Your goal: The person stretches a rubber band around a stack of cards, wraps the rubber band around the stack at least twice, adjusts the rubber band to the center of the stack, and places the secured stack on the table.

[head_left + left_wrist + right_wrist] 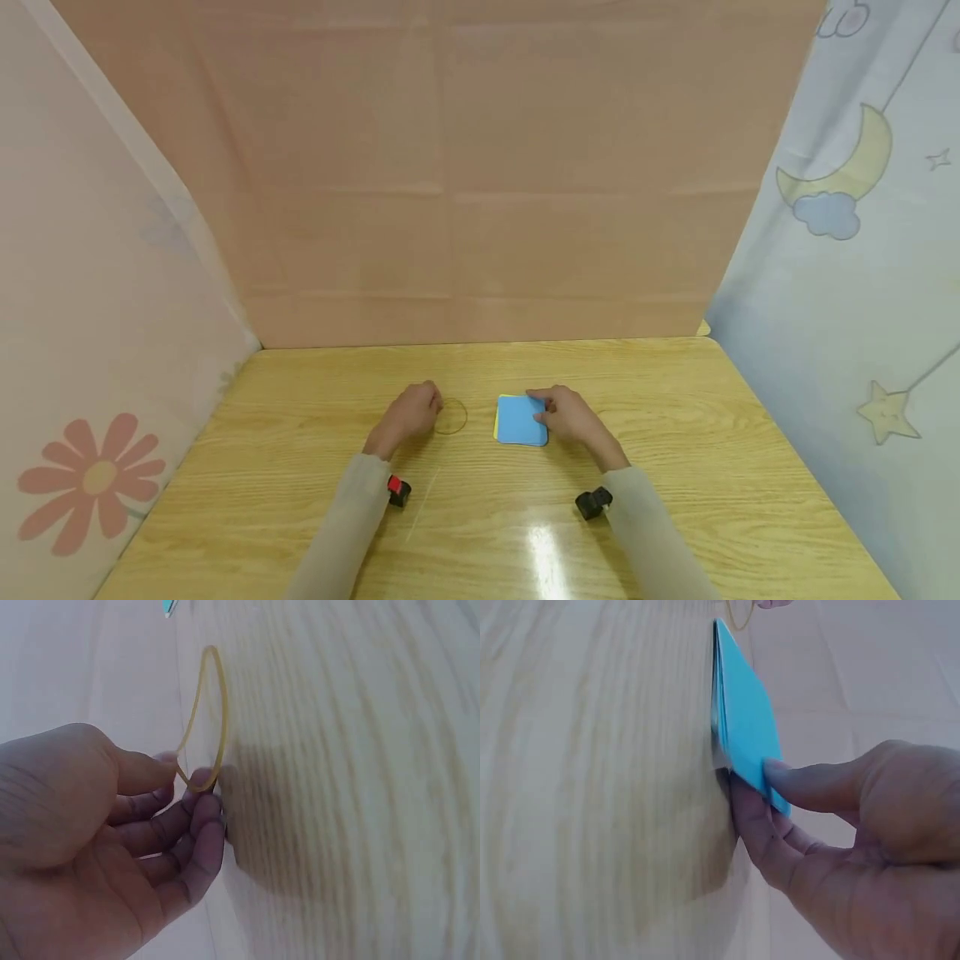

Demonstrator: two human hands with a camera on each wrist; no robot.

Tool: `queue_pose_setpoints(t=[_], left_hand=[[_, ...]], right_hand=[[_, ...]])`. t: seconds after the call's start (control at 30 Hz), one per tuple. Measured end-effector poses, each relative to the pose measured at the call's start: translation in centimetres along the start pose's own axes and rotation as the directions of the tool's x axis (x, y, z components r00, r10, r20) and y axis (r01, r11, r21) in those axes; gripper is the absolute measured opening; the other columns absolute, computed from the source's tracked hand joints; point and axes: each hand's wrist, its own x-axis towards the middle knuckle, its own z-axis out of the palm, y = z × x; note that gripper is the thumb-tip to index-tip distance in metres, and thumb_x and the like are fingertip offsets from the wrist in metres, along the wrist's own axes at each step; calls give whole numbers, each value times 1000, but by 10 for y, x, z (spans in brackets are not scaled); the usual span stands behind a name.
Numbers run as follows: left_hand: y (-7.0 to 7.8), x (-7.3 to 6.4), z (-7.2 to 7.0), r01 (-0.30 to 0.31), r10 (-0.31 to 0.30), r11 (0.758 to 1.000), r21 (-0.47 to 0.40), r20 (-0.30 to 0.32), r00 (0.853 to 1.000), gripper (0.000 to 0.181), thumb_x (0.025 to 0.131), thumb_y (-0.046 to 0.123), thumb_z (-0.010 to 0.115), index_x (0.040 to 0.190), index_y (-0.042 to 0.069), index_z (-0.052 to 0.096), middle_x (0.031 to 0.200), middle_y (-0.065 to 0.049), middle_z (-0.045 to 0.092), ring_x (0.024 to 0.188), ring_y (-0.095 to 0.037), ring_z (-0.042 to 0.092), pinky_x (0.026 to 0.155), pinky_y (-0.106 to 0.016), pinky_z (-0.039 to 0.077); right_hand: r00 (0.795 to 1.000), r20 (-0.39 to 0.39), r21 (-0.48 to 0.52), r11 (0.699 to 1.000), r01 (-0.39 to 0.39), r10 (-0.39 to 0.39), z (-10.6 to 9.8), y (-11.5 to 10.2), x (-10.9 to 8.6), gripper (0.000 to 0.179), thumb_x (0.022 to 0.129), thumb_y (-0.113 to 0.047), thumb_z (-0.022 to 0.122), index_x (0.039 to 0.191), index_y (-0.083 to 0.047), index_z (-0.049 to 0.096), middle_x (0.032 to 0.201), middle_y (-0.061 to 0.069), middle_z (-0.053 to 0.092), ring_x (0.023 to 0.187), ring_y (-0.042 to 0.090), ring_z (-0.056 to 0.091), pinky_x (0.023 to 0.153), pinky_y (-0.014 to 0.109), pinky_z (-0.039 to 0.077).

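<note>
A thin yellowish rubber band (223, 712) forms a loop in the left wrist view. Thumb and fingers of my left hand (412, 411) pinch its near end, close over the table. To the right lies a small stack of square cards (521, 420), blue on top, with a yellow edge peeking out at its left side. My right hand (570, 412) grips the stack by its right edge, the thumb on the blue face and the fingers underneath, as the right wrist view shows.
The wood-grain table (480, 517) reaches back to a brown hanging sheet (480, 208). Pale printed curtains stand on both sides, with a flower (97, 479) on the left and a moon (847, 162) on the right. Each wrist wears a black camera mount (594, 502).
</note>
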Motion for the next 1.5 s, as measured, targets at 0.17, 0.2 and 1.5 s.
queue_pose_setpoints(t=[0.17, 0.2, 1.5], left_hand=[[2, -4, 0, -13, 11, 996, -85, -25, 1000, 14, 107, 3, 54, 103, 0, 67, 92, -9, 69, 76, -17, 57, 70, -32, 52], [2, -4, 0, -12, 10, 995, -100, -26, 1000, 12, 106, 3, 56, 104, 0, 68, 91, -9, 70, 75, -17, 58, 69, -32, 53], [57, -14, -10, -114, 83, 924, -366, -101, 991, 24, 106, 17, 65, 112, -2, 77, 100, -25, 75, 90, -45, 72, 64, -26, 55]], right_hand=[[998, -49, 155, 988, -29, 37, -1, 8, -6, 50, 98, -4, 71, 146, 0, 59, 117, 21, 67, 97, 26, 66, 71, 32, 53], [996, -62, 193, 980, -44, 57, -1, 9, -7, 49, 98, -6, 73, 145, 1, 60, 114, 20, 68, 100, 29, 68, 73, 34, 56], [979, 114, 810, 555, -190, 169, -17, 16, -46, 18, 97, -6, 76, 114, -1, 77, 87, 1, 78, 75, 14, 77, 73, 28, 66]])
